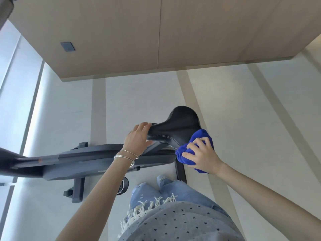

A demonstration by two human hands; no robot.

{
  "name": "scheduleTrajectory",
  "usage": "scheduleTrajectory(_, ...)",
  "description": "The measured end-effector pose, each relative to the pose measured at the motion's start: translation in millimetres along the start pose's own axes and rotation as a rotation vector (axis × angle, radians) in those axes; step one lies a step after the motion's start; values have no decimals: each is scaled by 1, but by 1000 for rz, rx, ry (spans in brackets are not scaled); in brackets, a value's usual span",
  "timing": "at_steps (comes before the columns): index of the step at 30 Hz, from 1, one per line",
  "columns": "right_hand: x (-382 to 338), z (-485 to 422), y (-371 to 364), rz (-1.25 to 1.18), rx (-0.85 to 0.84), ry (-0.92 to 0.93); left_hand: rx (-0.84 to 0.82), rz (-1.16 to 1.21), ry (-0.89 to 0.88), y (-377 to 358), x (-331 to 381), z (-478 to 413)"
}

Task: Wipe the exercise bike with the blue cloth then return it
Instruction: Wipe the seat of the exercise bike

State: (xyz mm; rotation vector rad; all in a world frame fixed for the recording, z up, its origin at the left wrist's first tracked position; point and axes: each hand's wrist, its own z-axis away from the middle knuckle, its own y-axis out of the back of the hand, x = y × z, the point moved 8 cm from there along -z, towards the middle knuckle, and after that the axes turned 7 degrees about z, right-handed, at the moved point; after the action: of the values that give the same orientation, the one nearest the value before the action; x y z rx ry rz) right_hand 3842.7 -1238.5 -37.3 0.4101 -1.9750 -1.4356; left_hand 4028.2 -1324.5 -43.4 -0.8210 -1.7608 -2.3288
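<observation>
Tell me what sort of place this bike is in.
Probably a home or apartment room rather than a public gym. A lone bike stands on a pale tiled floor, next to wood wall panels with a small wall switch. A large window runs along the left side.

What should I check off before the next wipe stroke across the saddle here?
1. Cloth in hand: ok, the right hand grips it, bunched.
2. Cloth touching the saddle: ok, it presses against the wide rear edge.
3. Saddle steadied: ok, the left hand holds the narrow nose.
4. Stroke path clear: ok, nothing lies on the saddle top; only the left hand's fingers sit at the nose.
5. Saddle top already clean: cannot tell, no dust or streaks show at this resolution.
6. Bike frame wiped: cannot tell from this frame.
</observation>
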Motion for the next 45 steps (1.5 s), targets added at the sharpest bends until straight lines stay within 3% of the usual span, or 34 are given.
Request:
scheduleTrajectory(5, 21, 19, 2, -122, -23, -121, 1, -18, -29, -10, 20, -8)
scheduleTrajectory(11, 62, 10, 8, -306, 51, -535, -1, -35, 7, -17, 24, -13)
scheduleTrajectory(21, 87, -56, -26, -407, -79, -693, 47, 31, 57, -18, 20, -13)
scheduleTrajectory(29, 107, -103, -48, -355, -77, -578, 39, 44, 95, -19, 9, 6)
scheduleTrajectory(32, 107, -140, -62, -354, -177, -534, 16, 27, 162, -18, -2, 13)
scheduleTrajectory(35, 82, -177, -72, -368, -298, -323, 27, 38, 230, -14, -12, 20)
scheduleTrajectory(38, 37, -194, -74, -504, -415, -136, 77, 53, 307, -6, -25, 31)
scheduleTrajectory(41, 10, -192, -67, -731, -428, -135, 105, 43, 341, 3, -35, 40)
scheduleTrajectory(45, 26, -178, -59, -705, -403, -92, 73, 18, 286, 9, -30, 30)
